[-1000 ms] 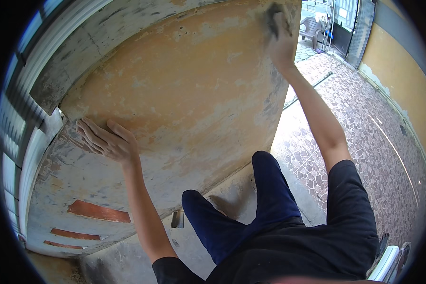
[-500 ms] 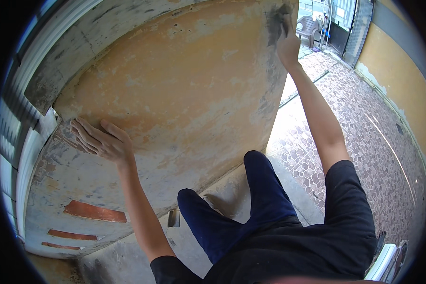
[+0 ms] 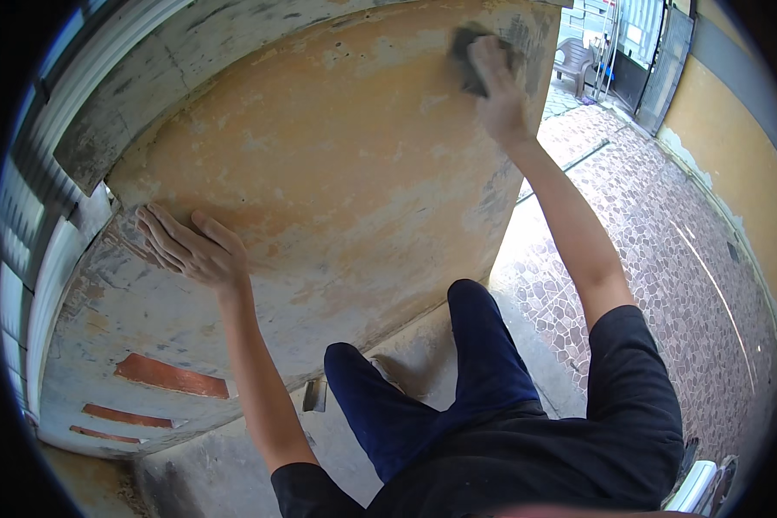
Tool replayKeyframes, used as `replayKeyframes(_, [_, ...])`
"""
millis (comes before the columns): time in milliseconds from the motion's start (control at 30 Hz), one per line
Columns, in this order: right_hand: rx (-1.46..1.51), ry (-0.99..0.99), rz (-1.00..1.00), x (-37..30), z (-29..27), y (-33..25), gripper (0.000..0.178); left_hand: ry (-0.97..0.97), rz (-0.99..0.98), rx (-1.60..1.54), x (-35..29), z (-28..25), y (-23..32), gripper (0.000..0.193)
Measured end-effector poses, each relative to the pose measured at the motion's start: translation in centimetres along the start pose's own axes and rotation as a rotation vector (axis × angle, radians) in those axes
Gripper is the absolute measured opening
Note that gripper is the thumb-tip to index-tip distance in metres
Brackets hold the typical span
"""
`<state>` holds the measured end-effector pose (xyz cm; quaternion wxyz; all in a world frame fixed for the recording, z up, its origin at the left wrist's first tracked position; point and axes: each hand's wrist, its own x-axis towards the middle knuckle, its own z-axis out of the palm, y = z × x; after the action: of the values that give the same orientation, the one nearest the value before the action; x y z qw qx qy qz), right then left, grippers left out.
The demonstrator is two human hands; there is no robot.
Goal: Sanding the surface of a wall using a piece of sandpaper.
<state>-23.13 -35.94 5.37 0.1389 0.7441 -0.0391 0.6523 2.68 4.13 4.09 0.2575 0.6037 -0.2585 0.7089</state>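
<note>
Upright before me stands a wall [image 3: 319, 164] with patchy ochre paint and grey, worn plaster. At its upper right my right hand [image 3: 502, 95] is closed on a dark piece of sandpaper [image 3: 470, 59], pressed to the surface; motion blurs both. On the wall's left part my left hand [image 3: 197, 249] lies flat and open, its fingers stretched out and pale with dust. It holds nothing.
Low at left, the wall has reddish slots [image 3: 171, 375]. White slatted window frames [image 3: 47, 285] run along the left edge. A small metal piece [image 3: 314, 395] lies by my knee. Stone-patterned floor [image 3: 639, 250] stretches right, with a chair [image 3: 571, 62] beyond.
My right hand has moved left with the sandpaper, away from the wall's right edge. The left hand stays flat in about the same place on the wall.
</note>
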Motion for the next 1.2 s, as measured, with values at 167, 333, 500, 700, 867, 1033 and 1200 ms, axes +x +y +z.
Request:
replayKeyframes(167, [0.008,0.174,0.572,-1.8,2.3,-3.2,0.064,0.002,-0.007,0.014,0.2,0.3,0.4,0.056])
replayKeyframes(333, [0.276,-0.182,-0.058,-4.9,4.2,-16.7,0.07,-0.011,-0.014,0.016,-0.2,-0.4,-0.3,0.056])
replayKeyframes(500, [0.173,-0.167,-0.027,-6.5,0.9,-7.4,0.071,-0.031,-0.019,-0.02,0.0,-0.6,-0.2,0.055])
replayKeyframes(700, [0.123,0.078,0.399,-9.6,5.3,-14.2,0.064,-0.019,-0.012,0.026,-0.1,-0.7,-0.9,0.054])
replayKeyframes(867, [0.231,-0.211,0.053,-15.0,3.3,-14.1,0.062,-0.028,-0.015,-0.001,-0.4,-0.2,0.1,0.054])
replayKeyframes(1033, [0.094,0.013,0.475,-3.6,1.5,-6.1,0.065,-0.033,-0.013,0.002,-0.3,-0.6,-0.5,0.056])
replayKeyframes(1200, [0.131,0.094,0.398,-4.7,4.8,-13.6,0.071,-0.004,-0.016,-0.026,-0.3,-0.1,-0.3,0.056])
